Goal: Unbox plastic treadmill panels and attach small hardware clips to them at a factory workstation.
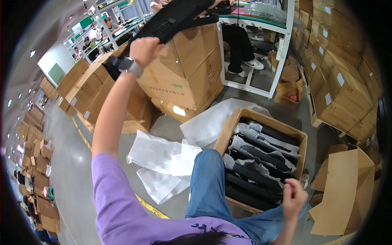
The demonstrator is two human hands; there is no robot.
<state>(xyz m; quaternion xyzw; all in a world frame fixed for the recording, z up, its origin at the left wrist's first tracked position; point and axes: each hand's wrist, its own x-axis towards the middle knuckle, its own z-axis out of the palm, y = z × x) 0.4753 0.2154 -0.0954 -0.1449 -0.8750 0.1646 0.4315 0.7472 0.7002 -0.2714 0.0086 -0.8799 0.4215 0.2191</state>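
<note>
My left hand [145,52], with a watch on its wrist, is raised at the upper left and closed around a long black plastic-looking panel [165,25]. The panel is tilted above stacked cartons; its upper end runs out of view. Low on the right, my right hand [295,197] hangs over the near right corner of an open carton [302,152], fingers curled in, with nothing visible in them. In that carton several long black parts [255,173] stand in rows with white wrapping sheets [261,141] between them.
White foam-like sheets [161,157] lie on the floor left of the carton. Tall sealed cartons [183,67] stand ahead, beside a white-framed workbench [255,22] with a person's legs [237,49] beneath. Stacked cartons [339,73] and an opened carton [343,188] line the right.
</note>
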